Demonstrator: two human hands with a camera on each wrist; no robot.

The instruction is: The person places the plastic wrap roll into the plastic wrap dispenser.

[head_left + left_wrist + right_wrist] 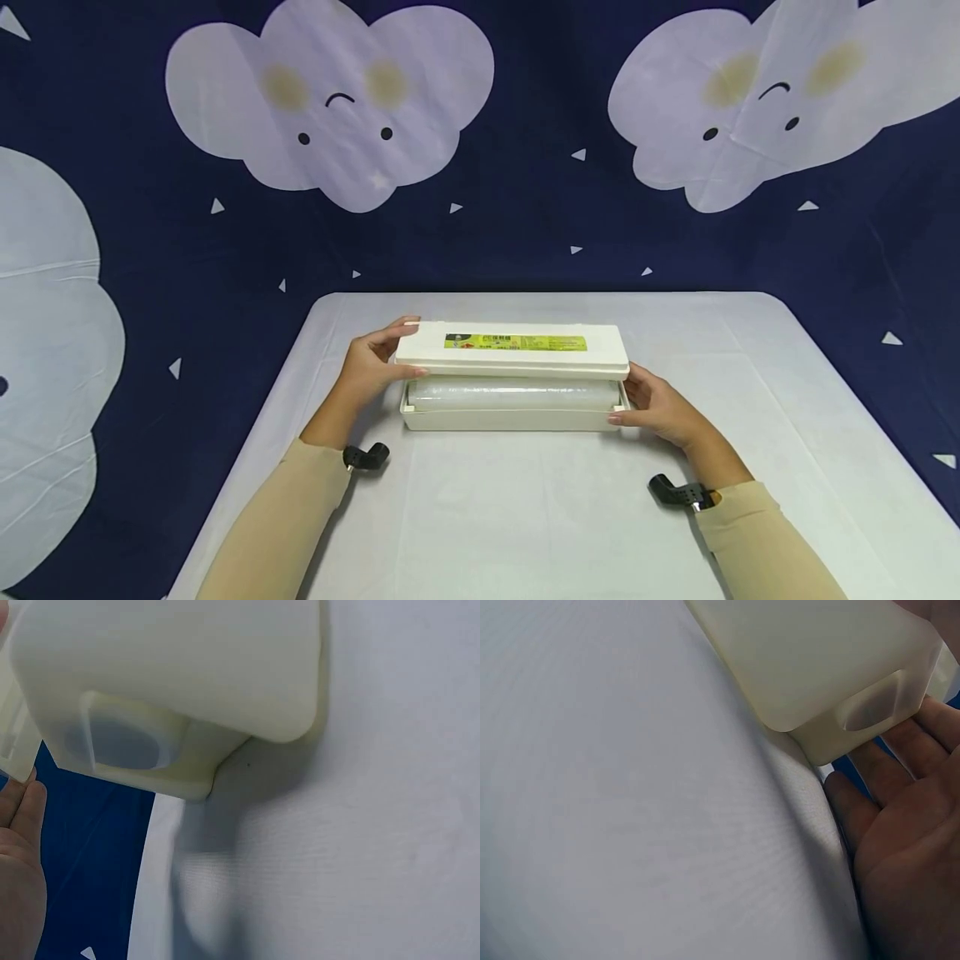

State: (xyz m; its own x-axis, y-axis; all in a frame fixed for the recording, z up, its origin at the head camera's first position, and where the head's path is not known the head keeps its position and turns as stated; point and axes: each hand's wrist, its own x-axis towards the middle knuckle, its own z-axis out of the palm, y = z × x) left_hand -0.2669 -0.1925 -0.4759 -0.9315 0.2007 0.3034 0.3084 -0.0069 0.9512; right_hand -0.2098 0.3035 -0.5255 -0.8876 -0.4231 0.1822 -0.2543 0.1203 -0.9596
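In the head view, a white plastic cling film box stands on the table. Its lid (431, 343), with a yellow-green label (555, 342), is raised and tilted above the box base (510, 421). A roll of clear film (517, 394) lies inside the base. My left hand (366, 362) grips the lid's left end, thumb at the front edge and fingers at the back. At the other end, my right hand (663, 408) holds the base, thumb at its front corner. The right wrist view shows the right fingers (922, 746) behind the box end, which has an oval opening.
A white cloth covers the table (517, 517). Behind it hangs a dark blue cloth (525, 242) printed with clouds and small triangles. A black wrist camera (366, 457) is strapped to the left wrist and another (675, 492) to the right.
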